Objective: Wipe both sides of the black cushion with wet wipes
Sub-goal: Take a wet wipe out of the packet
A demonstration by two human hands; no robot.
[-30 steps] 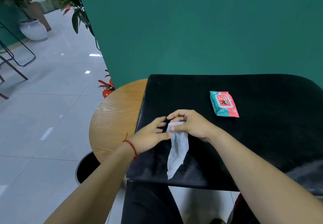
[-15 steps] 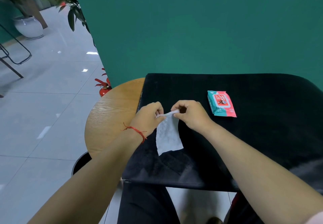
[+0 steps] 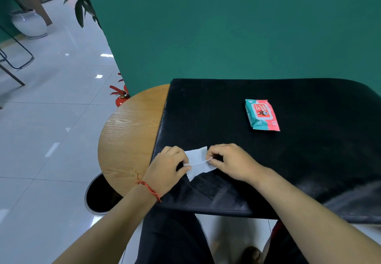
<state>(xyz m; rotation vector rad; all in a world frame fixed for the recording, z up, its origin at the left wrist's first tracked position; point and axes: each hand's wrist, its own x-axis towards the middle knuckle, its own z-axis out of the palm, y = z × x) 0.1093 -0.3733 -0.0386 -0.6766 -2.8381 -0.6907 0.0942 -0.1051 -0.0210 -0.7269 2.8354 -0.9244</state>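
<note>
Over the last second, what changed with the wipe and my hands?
The wipe went from a long narrow strip trailing toward you to a wider, shorter sheet, as both hands drew its top edge apart. The left hand and right hand each pinch it now, with a crease running between them. The pack stays untouched on the cushion, which has not shifted on the table.

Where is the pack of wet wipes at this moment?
In the head view, the pack of wet wipes lies on the black cushion, right of centre, beyond the right hand and untouched.
</note>
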